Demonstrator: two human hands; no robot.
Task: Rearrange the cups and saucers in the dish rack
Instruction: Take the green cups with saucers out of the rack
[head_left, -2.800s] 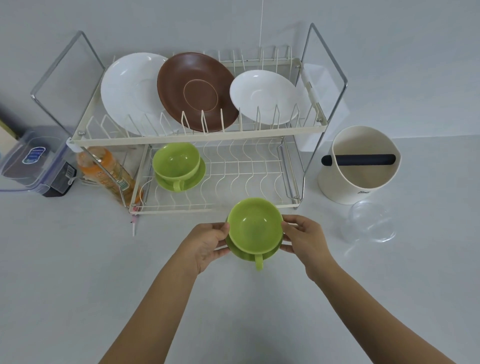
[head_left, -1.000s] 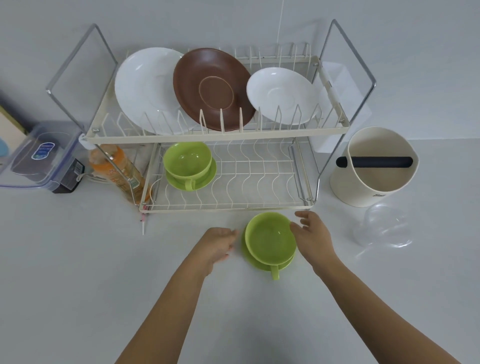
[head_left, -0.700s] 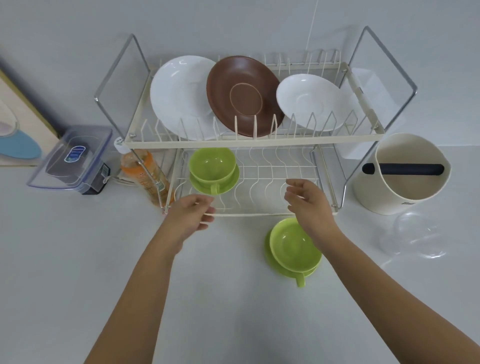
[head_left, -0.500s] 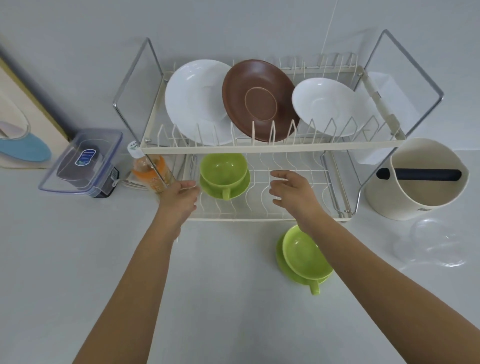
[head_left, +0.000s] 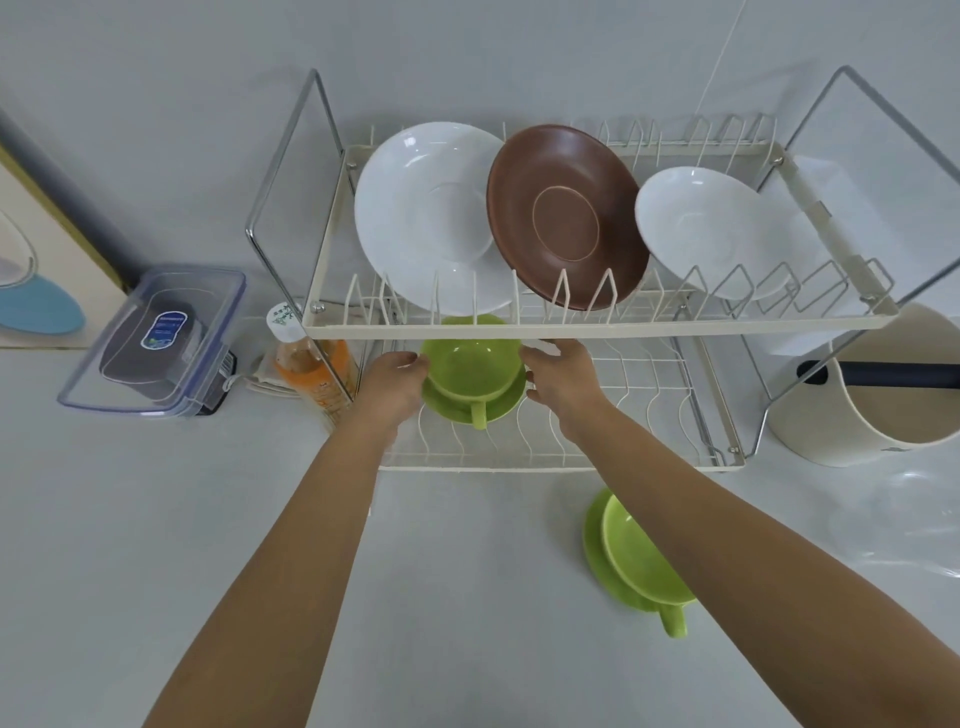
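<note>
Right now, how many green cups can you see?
2. One round green cup on its saucer sits on the wire rack's lower shelf between both hands. The other green cup on a saucer stands on the white counter, partly behind the right forearm.

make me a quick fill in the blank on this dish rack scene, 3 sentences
1. The saucer between the two white ones on the upper tier is ______.
2. Both hands reach for the green cup on the ______ tier of the rack.
3. The other green cup and saucer sit on the ______, under the right forearm.

Missing words: brown; lower; table
</note>
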